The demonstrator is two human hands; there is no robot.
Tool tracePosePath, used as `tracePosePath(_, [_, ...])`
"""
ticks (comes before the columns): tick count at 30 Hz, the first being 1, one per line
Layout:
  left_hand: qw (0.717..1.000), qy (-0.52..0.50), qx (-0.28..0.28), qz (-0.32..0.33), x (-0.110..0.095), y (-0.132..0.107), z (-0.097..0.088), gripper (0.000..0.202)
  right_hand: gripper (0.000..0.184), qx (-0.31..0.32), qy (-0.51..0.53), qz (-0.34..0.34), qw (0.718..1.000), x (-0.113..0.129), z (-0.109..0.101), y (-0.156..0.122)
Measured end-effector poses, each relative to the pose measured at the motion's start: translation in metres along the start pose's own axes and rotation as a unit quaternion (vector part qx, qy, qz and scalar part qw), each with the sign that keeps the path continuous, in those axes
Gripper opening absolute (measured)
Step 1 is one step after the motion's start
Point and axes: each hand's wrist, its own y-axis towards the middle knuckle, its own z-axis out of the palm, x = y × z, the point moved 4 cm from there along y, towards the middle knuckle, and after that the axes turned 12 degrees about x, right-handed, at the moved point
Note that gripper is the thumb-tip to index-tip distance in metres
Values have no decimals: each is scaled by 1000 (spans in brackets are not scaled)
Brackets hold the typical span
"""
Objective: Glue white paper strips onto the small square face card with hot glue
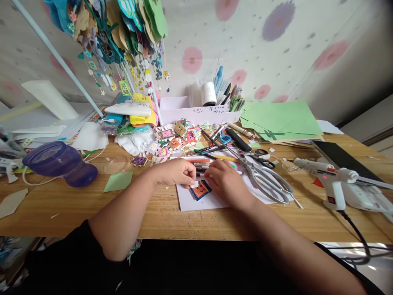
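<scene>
A small orange-faced card with a dark blue border [201,190] lies on a white sheet of paper [190,205] at the front of the desk. My left hand [175,172] is closed in a pinch at the card's upper left, with a small white piece [194,184] between thumb and finger. Just right of the card, my right hand [225,180] rests with loosely bent fingers over the paper and pens. Its thumb is hidden, and I see nothing held in it. An orange-and-white acrylic marker [201,161] lies behind the hands.
Large scissors [265,176] and a white glue gun [328,176] lie to the right. Several small decorated cards [175,142] are heaped behind. A purple cup [61,162] lies tipped at left. Green paper [282,119] sits at the back right, near a white box [196,116] of pens.
</scene>
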Motion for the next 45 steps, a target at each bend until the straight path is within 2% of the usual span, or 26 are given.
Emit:
tracePosePath(5, [1000,-1,4,5,2,2,-1,7,16,-44,-30,73,996,-36,-9,-2])
tracePosePath(8, [1000,6,-2,12,3,2,-2,8,29,-57,-20,60,996,-40,-16,-8])
tracePosePath(10, [1000,10,-9,12,3,3,-3,9,34,-18,36,-3,999,-29,-18,-11])
tracePosePath(13, [1000,1,-22,12,3,4,-3,9,44,92,91,-88,988,-7,-14,-15])
tracePosePath(15, [1000,-4,-30,4,3,5,-3,9,49,135,82,-94,983,1,-10,-14])
tracePosePath(19, [999,-8,-40,-22,3,4,-5,5,41,150,71,-86,982,3,-6,-7])
tracePosePath(23, [996,6,-85,-19,2,2,-12,8,35,118,54,-77,989,-5,-12,-4])
tracePosePath(27, [978,27,-206,7,-4,-3,-18,13,33,36,33,-68,997,-16,-28,-1])
tracePosePath(30, [962,-39,-261,70,-10,-7,-16,15,35,-4,25,-64,998,-22,-37,5])
tracePosePath(33, [952,-101,-252,143,-16,-6,-10,14,35,-10,19,-60,998,-22,-40,14])
tracePosePath(35, [952,-114,-236,155,-16,-4,-6,12,37,-6,41,-65,997,-19,-38,19])
tracePosePath(39, [960,-131,-221,109,-8,5,-1,11,42,-7,106,-79,991,-19,-29,20])
tracePosePath(43, [955,-146,-240,95,-5,9,-2,13,55,-20,179,-84,980,-30,-27,13])
tracePosePath(45, [952,-148,-251,91,-6,10,-2,14,49,-39,226,-87,969,-35,-31,9])
